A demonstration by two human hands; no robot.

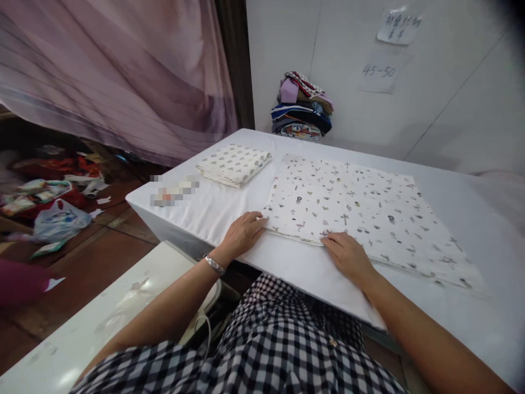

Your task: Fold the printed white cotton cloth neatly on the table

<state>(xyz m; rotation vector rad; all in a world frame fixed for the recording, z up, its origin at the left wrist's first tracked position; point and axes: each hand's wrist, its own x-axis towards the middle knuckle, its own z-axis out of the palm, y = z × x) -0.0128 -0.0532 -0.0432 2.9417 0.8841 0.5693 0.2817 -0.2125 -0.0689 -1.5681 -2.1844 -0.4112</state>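
A white cloth printed with small palms, flamingos and other figures (336, 202) lies folded flat on the white-covered table (299, 262). My left hand (245, 232), with a silver bracelet on its wrist, holds the cloth's near left corner between closed fingers. Further right along the same near edge, my right hand (348, 254) grips the cloth with its fingers bent over the border. Beyond my left hand lies a second folded cloth, cream with a leaf-like print (234, 164). It is stacked in several layers and neither hand touches it.
A pile of folded fabrics (302, 106) stands against the wall at the back. A blurred-out item (174, 190) lies on the table's left corner. A pale bench (118, 312) is at my left, with a plastic bag (59, 221) on the floor past it. A pink curtain (123, 71) hangs behind.
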